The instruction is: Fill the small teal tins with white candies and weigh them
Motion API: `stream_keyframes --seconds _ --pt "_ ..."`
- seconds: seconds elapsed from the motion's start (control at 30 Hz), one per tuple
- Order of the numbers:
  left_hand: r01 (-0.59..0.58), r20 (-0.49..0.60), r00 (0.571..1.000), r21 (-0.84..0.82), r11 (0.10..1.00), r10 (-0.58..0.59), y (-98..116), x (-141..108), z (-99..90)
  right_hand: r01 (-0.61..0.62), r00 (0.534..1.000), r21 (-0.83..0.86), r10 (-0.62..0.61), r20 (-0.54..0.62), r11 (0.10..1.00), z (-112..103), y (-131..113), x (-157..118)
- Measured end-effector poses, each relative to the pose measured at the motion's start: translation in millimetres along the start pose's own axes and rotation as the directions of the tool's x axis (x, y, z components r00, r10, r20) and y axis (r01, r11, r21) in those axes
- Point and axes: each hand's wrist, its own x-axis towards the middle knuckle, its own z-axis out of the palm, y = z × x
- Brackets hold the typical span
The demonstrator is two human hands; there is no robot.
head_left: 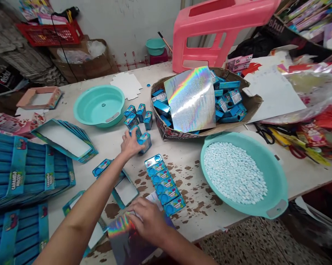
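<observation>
My left hand (131, 144) reaches across the table, its fingers around a pair of small blue candy boxes (144, 142). Several more upright boxes (141, 112) stand just beyond it. My right hand (148, 220) is closed over the edge of a shiny holographic sheet (127, 239) near the table's front. Beside that hand lies a slanting row of blue boxes (162, 186) with round holes in their ends. An open blue display tray (126, 190) rests under my left forearm, next to another small box (102, 167). What lies beneath my right palm is hidden.
A turquoise basin of white candies (235, 173) stands at right, an empty turquoise basin (99, 105) at back left. A carton (166, 134) holds many blue boxes under another holographic sheet (192, 99). Stacked filled trays (30, 169) line the left; scissors (265, 133) lie far right.
</observation>
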Motion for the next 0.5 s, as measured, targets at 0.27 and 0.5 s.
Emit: stream_keyframes --seconds 0.27,0.5 --pt "-0.250 0.065 0.966 0.014 0.968 0.249 -39 -60 13.3 -0.241 0.831 0.280 0.347 -0.434 0.929 -95 37 147" --pt "-0.329 -0.002 0.944 -0.067 0.942 0.330 -41 -58 24.6 -0.363 0.914 0.408 0.405 -0.019 0.838 -61 90 216"
